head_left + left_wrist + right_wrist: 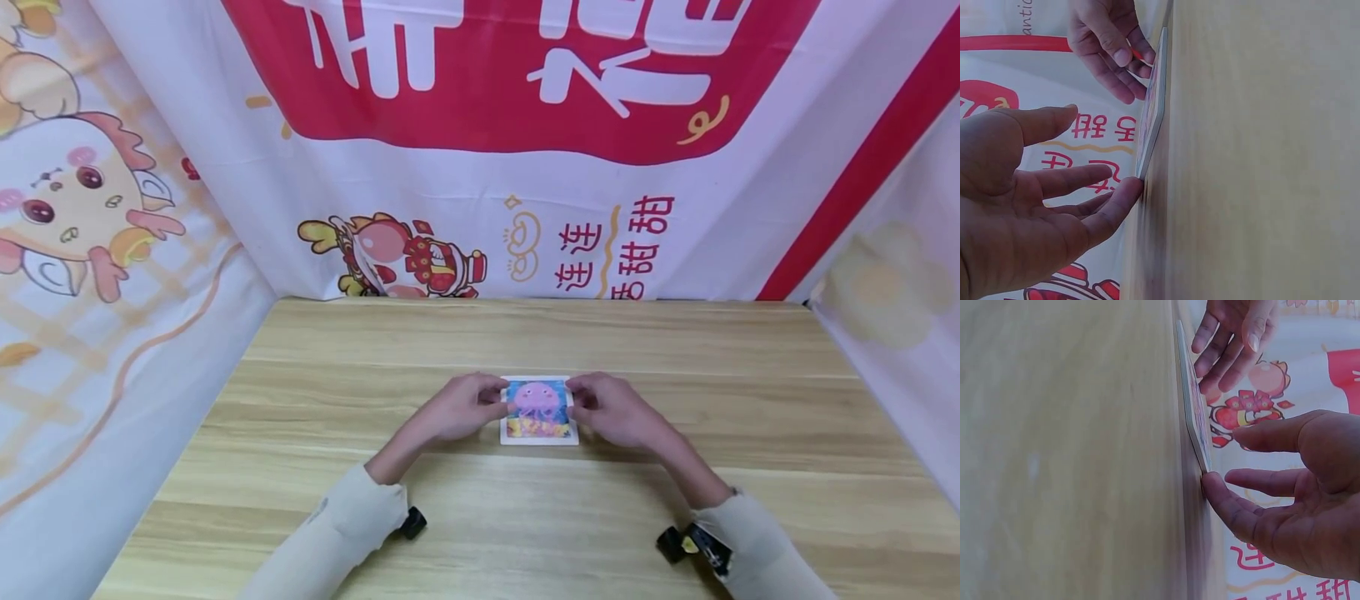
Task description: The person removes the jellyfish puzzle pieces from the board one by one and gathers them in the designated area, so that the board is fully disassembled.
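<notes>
A thin, nearly square picture board (pixel 538 410) lies on the wooden table, printed with a pink jellyfish on blue within a white border. At its left side is my left hand (pixel 467 406); in the left wrist view a fingertip of this hand (pixel 1041 194) touches the board's edge (pixel 1154 112), the thumb held apart. My right hand (pixel 617 410) is at the opposite side. In the right wrist view, a fingertip of that hand (pixel 1297 494) meets the edge of the board (pixel 1192 403), and its thumb stands away from it. Neither hand is curled round the board.
The wood-grain table (pixel 525 517) runs back to a white and red printed cloth (pixel 480 183). A cartoon-printed cloth (pixel 82 250) hangs along the left, and a pale flowered cloth (pixel 892 283) along the right. Black wrist devices (pixel 412 522) show at both sleeves.
</notes>
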